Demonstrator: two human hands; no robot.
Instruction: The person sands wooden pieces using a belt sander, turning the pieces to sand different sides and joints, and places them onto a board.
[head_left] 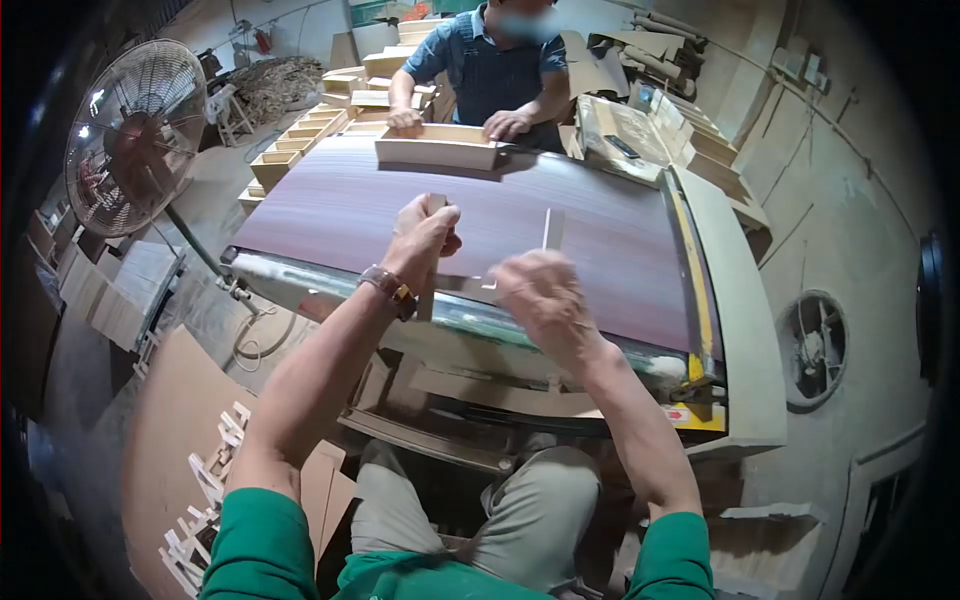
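Note:
My left hand (420,240), with a watch or bracelet at the wrist, is closed around a narrow wooden strip (427,300) near the front edge of the purplish-brown abrasive belt (340,210). My right hand (545,290) is slightly blurred and closed on another pale wooden strip (553,228), whose end sticks up past the knuckles. A small pale end (488,283) shows beside the right fingers; whether it joins the two strips I cannot make out. Both hands are above the belt.
Across the belt, a masked person rests both hands on an open wooden box (437,150). A large fan (135,140) stands at left. Several white-ended pieces (205,480) lie on a board at lower left. Yellow edging (697,290) borders the belt's right side. Wooden boxes (295,135) are stacked behind.

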